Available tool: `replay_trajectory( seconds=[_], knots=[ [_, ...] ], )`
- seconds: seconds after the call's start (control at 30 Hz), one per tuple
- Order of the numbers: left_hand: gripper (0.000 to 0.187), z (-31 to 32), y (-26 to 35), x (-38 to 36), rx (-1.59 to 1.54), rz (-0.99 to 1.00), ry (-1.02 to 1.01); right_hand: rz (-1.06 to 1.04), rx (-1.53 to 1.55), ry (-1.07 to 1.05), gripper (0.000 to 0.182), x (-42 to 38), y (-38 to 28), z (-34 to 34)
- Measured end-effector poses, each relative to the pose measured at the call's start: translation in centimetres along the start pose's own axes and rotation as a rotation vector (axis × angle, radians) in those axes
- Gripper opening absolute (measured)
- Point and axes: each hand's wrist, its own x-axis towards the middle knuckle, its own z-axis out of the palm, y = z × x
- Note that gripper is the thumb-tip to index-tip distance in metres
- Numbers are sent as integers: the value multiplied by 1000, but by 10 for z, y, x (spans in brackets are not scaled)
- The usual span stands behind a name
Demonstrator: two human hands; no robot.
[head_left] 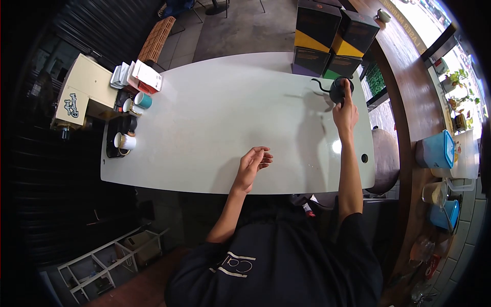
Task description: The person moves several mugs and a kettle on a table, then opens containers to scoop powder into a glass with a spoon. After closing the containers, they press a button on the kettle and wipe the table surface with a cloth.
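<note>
At the far left is a cream machine (76, 84) with a black sticker; next to it, at the left end of the white surface (230, 102), some cards (147, 77) stand in a bunch; just nearer than the cards is a green cup (145, 101), and nearer still is a white cup (129, 141) by a black tray (112, 151); near the middle, the left hand (249, 169) is over the near part of the surface; its fingers are loosely bent, a bit apart, and hold nothing; farther right, at the back, black boxes (317, 24) with yellow parts are piled up; in front of them, near the right end of the surface, is a black kettle (335, 93) with a thin, bent spout pointing left; the fingers of the right hand (346, 116) are closed on it, with one straight over its top; I cannot tell if the kettle touches the surface; past the surface, a brown ledge (406, 133) holds a blue tub (440, 149)
</note>
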Motion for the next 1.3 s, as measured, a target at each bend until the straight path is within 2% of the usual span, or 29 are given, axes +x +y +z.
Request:
replay_trajectory(
  seconds=[0.03, 0.1, 0.13, 0.2, 0.23, 0.3, 0.43, 0.47, 0.53, 0.67, 0.73, 0.8, 1.03, 1.1, 1.2, 1.3],
  knots=[
    [25, 0, 1, 1, -5, 1, -3, 2, 0, 5, 86, 1, 7, 2],
    [25, 0, 1, 3, 1, -4, -7, -98, 278, 113, 80, 1, 24, 6],
    [25, 0, 1, 4, 4, -10, -7, -92, 274, 121, 80, 0, 30, 6],
    [25, 1, 0, 7, -1, -14, -27, 27, 498, 35, 76, -4, 37, -4],
    [25, 3, -1, 8, -9, -15, -39, 38, 490, 52, 76, -8, 37, -14],
    [25, 8, -1, 12, -9, -25, -75, 174, 630, -44, 74, -16, 36, -37],
    [25, 20, -3, 19, 1, -57, -155, 189, 623, 55, 72, -20, 54, -69],
    [25, 24, -3, 21, 10, -63, -185, 93, 525, 147, 71, -18, 59, -77],
    [25, 33, -4, 23, 11, -81, -204, 52, 477, 231, 69, -17, 54, -107],
    [26, 46, -8, 27, 23, -98, -260, 96, 170, 428, 68, 7, 63, -151],
    [26, 51, -8, 27, 8, -97, -274, 138, 145, 456, 68, 25, 74, -159],
    [26, 53, -8, 28, 10, -92, -279, 247, -33, 493, 70, 41, 84, -164],
    [26, 55, -11, 25, -5, -90, -245, 308, -161, 480, 62, 71, 122, -175],
    [25, 57, -10, 24, 1, -88, -227, 364, -222, 445, 57, 76, 120, -178],
    [25, 58, -10, 22, 9, -91, -217, 452, -279, 414, 60, 88, 118, -181],
    [25, 56, -10, 19, 3, -78, -216, 453, -316, 445, 53, 99, 128, -180]
  ],
)
